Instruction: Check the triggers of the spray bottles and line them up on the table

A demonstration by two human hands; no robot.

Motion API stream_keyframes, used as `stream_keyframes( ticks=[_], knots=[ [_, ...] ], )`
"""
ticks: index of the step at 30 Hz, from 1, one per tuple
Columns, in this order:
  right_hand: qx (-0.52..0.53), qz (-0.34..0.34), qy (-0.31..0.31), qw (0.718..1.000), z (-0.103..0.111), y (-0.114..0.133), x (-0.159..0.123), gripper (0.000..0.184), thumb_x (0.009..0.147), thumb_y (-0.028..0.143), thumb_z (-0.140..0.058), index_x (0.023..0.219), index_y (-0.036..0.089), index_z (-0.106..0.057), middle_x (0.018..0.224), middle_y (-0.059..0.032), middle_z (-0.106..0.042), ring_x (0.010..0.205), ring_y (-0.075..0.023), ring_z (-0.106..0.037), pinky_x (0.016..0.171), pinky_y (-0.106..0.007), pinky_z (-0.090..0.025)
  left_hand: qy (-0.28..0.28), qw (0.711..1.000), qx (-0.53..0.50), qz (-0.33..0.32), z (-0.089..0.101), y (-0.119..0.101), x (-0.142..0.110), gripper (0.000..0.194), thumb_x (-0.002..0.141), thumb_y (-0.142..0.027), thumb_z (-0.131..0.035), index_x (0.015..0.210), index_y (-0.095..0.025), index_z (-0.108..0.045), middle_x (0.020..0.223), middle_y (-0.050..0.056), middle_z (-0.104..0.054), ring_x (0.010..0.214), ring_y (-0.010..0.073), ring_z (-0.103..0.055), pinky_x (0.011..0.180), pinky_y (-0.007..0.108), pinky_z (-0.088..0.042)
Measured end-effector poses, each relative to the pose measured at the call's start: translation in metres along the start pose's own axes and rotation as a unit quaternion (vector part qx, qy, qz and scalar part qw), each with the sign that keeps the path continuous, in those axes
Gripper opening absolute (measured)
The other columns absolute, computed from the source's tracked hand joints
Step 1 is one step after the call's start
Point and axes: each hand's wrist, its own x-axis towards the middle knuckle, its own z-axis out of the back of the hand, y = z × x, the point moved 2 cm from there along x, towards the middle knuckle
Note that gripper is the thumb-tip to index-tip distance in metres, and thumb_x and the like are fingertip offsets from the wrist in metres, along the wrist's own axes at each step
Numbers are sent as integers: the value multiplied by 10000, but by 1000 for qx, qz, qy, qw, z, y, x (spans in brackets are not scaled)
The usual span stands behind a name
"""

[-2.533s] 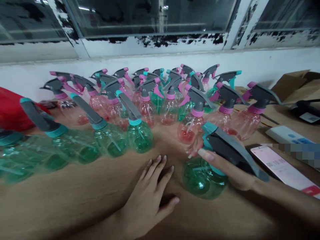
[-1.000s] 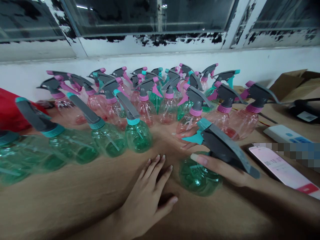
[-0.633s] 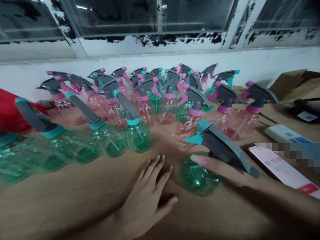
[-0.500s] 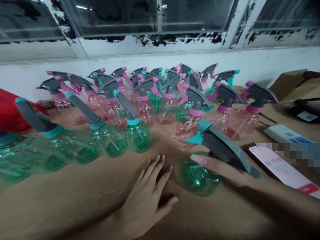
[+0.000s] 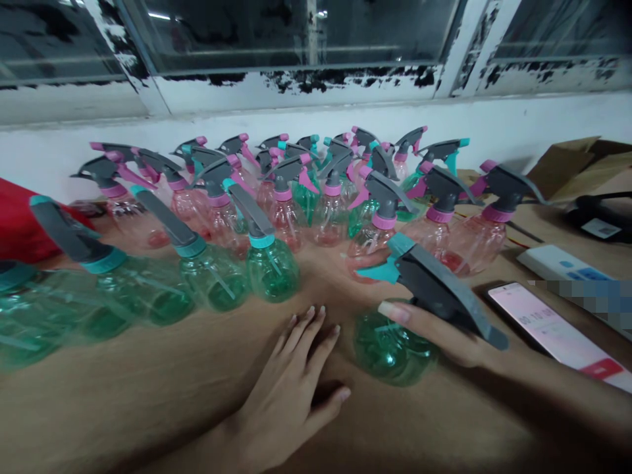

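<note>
My right hand is wrapped round the neck of a green spray bottle with a grey head and teal trigger. That bottle stands on the table, its nozzle pointing away to the left; most of the gripping fingers are hidden behind the head. Flat on the tabletop lies my left hand, fingers stretched out and holding nothing. Just beyond its fingertips stands another green spray bottle, at the end of a row that includes a second green spray bottle and others to the left.
Several pink spray bottles and some green ones crowd the back by the wall. A phone showing a timer lies at right, beside a white box. Behind are a black device and a cardboard box. Red material sits at left.
The fingers of my right hand that stuck out past the trigger have curled in behind the bottle's head. My left hand stays put. The view has shifted very slightly.
</note>
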Motion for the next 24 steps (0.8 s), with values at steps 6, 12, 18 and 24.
stream_keyframes(
  ticks=[6,12,18,24],
  knots=[
    [-19,-21,14,999,2,4,0,277,821,415,-574,1050,286,-663,743,-13,-708,737,-224,-696,686,-346,-575,4,1000,1,1,0,0,-1,626,887,-443,-555,1396,-133,-365,1484,151,-302,1363,313,-253,1046,519,-323],
    [7,18,24,1000,3,9,5,175,836,357,-557,949,285,-668,788,1,-698,770,-197,-690,759,-320,-553,5,1000,-7,2,0,0,1,609,885,-441,-560,1383,-138,-385,1492,155,-281,1369,317,-239,1057,522,-303],
    [24,15,48,998,3,10,7,166,830,378,-572,929,259,-633,771,2,-679,749,-197,-664,680,-316,-542,7,1000,-12,5,0,0,1,589,883,-448,-560,1367,-148,-407,1495,145,-279,1367,319,-243,1055,517,-309],
    [20,-13,39,999,3,8,6,222,804,437,-586,892,233,-595,818,-6,-678,740,-187,-654,657,-301,-533,1,1000,-14,3,0,1,-1,577,883,-443,-564,1354,-141,-423,1489,155,-289,1363,325,-250,1056,525,-301]
  ],
)
